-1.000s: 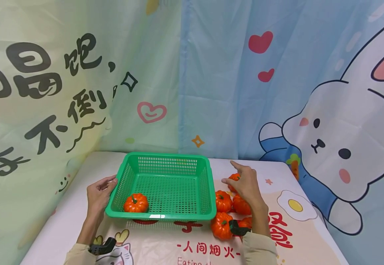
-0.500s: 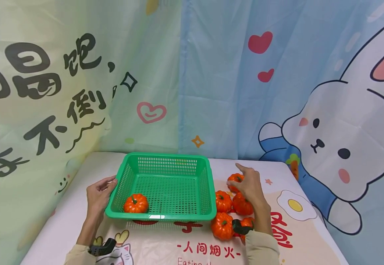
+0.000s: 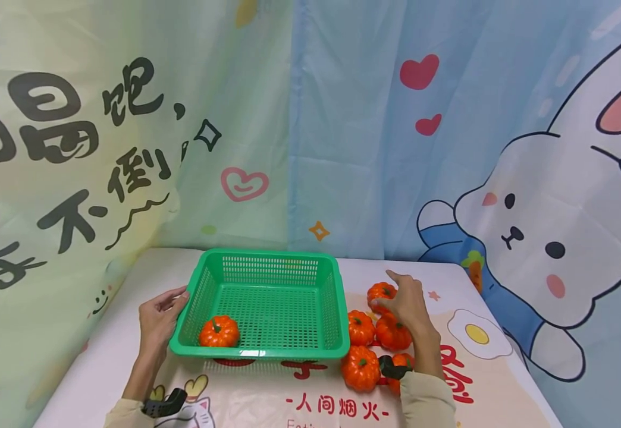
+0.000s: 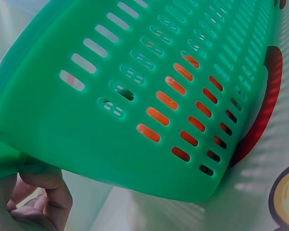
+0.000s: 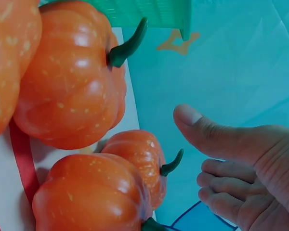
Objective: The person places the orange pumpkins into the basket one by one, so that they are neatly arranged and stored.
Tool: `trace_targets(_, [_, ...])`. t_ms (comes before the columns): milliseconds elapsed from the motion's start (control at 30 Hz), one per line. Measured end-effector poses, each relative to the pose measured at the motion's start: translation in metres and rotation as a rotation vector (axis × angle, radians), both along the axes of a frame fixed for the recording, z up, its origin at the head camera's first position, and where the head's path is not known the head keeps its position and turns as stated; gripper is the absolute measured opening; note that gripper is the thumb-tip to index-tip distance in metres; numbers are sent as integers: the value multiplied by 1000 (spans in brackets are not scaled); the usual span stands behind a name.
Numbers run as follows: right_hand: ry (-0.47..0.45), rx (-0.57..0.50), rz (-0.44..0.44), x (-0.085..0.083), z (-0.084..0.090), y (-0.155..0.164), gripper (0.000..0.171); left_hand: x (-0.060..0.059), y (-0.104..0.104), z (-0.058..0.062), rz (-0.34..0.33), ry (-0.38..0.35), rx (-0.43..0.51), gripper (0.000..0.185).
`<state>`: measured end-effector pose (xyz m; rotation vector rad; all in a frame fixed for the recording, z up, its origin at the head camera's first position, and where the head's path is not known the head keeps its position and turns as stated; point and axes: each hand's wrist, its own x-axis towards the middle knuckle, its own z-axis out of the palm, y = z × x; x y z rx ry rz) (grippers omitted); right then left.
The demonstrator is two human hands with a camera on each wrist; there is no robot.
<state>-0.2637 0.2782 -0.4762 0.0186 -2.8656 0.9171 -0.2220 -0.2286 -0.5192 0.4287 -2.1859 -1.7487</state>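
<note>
My left hand (image 3: 156,314) pinches the left rim of a green plastic basket (image 3: 267,352); the left wrist view shows its fingers curled at the basket edge (image 4: 43,130). Inside the basket, in its near left corner, lies an orange toy pumpkin (image 3: 219,331). My right hand (image 3: 409,303) is at the farthest pumpkin (image 3: 380,292) on the table, thumb and index spread around its right side. In the right wrist view that hand (image 5: 245,178) holds nothing, and a gap shows between its thumb and the smaller-looking pumpkin (image 5: 137,156) with a green stem.
More orange pumpkins, such as the near one (image 3: 360,368) and the one beside the basket wall (image 3: 361,328), cluster right of the basket. One pumpkin (image 3: 394,333) sits under my right wrist. A printed cloth covers the table (image 3: 332,410); a cartoon curtain (image 3: 342,148) hangs behind.
My right hand has shifted a little to the right, so more of the farthest pumpkin shows. My left hand and the basket have stayed in place.
</note>
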Motion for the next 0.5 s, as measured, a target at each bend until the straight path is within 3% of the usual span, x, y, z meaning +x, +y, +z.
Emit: trace_targets(500, [-120,-22,-38,-4,-13,7,81,1,0,0,-6,11,21,36])
